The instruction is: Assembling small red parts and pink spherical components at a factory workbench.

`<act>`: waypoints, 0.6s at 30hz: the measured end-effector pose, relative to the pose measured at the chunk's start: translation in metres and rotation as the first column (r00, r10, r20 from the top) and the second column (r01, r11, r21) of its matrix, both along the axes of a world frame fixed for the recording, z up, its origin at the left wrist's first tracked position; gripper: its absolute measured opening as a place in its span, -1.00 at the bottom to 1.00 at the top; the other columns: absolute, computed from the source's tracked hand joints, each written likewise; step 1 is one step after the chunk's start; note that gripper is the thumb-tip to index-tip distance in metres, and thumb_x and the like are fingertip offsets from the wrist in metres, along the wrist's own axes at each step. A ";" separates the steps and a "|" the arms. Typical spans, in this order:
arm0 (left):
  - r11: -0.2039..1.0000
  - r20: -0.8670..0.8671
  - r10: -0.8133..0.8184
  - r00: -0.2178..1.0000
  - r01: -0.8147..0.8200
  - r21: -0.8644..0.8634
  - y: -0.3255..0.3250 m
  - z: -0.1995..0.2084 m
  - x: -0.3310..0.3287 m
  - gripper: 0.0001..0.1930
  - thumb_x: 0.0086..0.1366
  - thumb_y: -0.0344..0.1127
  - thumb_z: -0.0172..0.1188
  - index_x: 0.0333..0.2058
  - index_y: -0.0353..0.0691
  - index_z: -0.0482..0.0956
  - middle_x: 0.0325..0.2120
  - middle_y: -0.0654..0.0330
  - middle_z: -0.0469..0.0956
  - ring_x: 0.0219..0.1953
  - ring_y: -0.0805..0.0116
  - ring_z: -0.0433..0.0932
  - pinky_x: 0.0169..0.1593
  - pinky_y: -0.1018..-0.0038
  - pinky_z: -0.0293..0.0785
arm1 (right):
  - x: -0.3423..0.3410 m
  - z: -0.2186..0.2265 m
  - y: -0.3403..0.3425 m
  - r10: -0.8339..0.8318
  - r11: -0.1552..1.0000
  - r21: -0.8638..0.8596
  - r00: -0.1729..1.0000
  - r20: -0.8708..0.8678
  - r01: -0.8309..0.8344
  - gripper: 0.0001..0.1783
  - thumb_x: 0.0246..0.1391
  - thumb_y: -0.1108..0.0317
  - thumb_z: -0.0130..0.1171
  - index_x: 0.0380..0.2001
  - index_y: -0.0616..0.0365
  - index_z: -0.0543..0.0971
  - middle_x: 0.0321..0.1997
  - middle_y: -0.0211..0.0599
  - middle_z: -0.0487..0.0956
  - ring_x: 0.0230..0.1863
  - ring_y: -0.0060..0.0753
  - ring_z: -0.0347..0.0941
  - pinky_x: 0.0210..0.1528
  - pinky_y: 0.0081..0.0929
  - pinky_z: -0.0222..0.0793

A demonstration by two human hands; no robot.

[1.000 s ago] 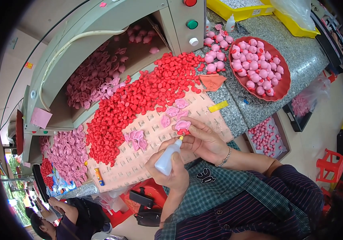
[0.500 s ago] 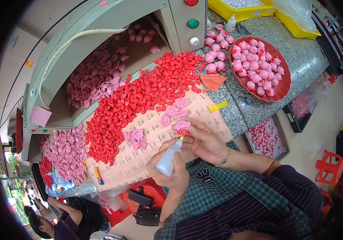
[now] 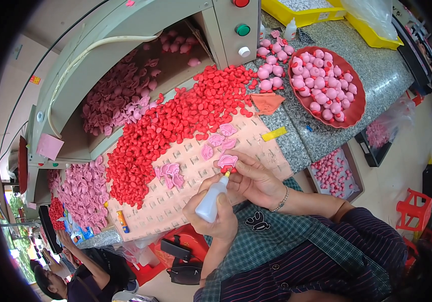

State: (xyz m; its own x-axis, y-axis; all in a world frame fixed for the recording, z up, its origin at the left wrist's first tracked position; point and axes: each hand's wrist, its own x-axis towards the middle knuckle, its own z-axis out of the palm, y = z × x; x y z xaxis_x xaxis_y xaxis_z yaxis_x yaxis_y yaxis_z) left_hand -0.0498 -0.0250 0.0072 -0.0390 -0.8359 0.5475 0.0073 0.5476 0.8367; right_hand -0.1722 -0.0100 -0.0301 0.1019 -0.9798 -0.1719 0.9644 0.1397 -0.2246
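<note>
My left hand [image 3: 222,217] is wrapped around a translucent white squeeze bottle [image 3: 211,202] with a narrow yellow tip. The tip points up at a small pink and red molded piece [image 3: 228,162] and meets or nearly meets its red part. My right hand [image 3: 258,182] pinches that piece between thumb and fingers. Just beyond it on the pale pink mat [image 3: 185,163] lie several loose pink molded pieces [image 3: 216,140]. To the left on the mat sits a small cluster of pink pieces [image 3: 170,175].
A large heap of red pieces [image 3: 175,118] spreads before a grey machine [image 3: 125,25] with pink pieces inside its opening. At right stands a red scalloped bowl [image 3: 359,108] of pink balls. A glue-stick-like tube [image 3: 123,221] lies at the mat's left edge. Another person [image 3: 82,277] is at lower left.
The held piece and my right hand have shifted slightly left and down. The bottle stays at the piece. At lower left, the other person's arm has moved up.
</note>
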 end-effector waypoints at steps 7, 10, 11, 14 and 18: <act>0.998 -0.002 0.051 0.999 -0.051 0.029 0.000 0.005 -0.005 -0.77 0.34 -0.43 0.08 -0.16 -0.37 0.22 -0.26 -0.27 0.52 -0.19 0.05 0.59 -0.03 0.20 0.54 | 0.001 0.006 0.000 0.002 1.000 0.026 1.000 -0.008 -0.002 -0.51 0.32 0.34 0.02 0.28 0.13 0.27 0.16 -0.21 0.50 0.07 -0.45 0.49 0.16 -0.39 0.44; 0.998 -0.004 0.054 0.999 -0.054 0.029 0.000 0.005 -0.004 -0.77 0.33 -0.44 0.07 -0.16 -0.37 0.22 -0.25 -0.26 0.52 -0.19 0.05 0.59 -0.02 0.19 0.54 | 0.002 0.006 0.000 -0.011 1.000 0.021 1.000 -0.028 0.011 -0.50 0.32 0.35 0.02 0.28 0.13 0.26 0.14 -0.23 0.50 0.07 -0.46 0.48 0.17 -0.39 0.41; 0.998 -0.005 0.051 0.999 -0.051 0.034 0.000 0.005 -0.004 -0.77 0.33 -0.44 0.07 -0.15 -0.37 0.22 -0.25 -0.26 0.52 -0.19 0.05 0.59 -0.02 0.19 0.53 | 0.002 0.006 0.000 -0.004 1.000 0.017 1.000 -0.019 0.004 -0.50 0.31 0.35 0.03 0.29 0.13 0.26 0.14 -0.24 0.50 0.08 -0.47 0.46 0.19 -0.39 0.40; 0.998 -0.014 0.045 0.999 -0.045 0.042 0.000 0.006 -0.004 -0.77 0.33 -0.44 0.07 -0.15 -0.37 0.22 -0.25 -0.25 0.52 -0.18 0.05 0.59 -0.01 0.18 0.53 | 0.001 0.007 0.000 0.011 1.000 0.012 1.000 -0.007 -0.011 -0.49 0.31 0.34 0.04 0.28 0.13 0.26 0.14 -0.24 0.49 0.09 -0.48 0.45 0.20 -0.38 0.39; 0.997 -0.021 0.055 0.998 -0.054 0.058 0.000 0.004 -0.004 -0.76 0.32 -0.43 0.08 -0.14 -0.37 0.23 -0.23 -0.25 0.51 -0.16 0.05 0.58 0.01 0.17 0.52 | 0.001 0.010 0.000 0.029 0.998 0.048 1.000 0.002 -0.029 -0.48 0.29 0.34 0.06 0.28 0.13 0.26 0.14 -0.24 0.49 0.10 -0.47 0.44 0.21 -0.38 0.38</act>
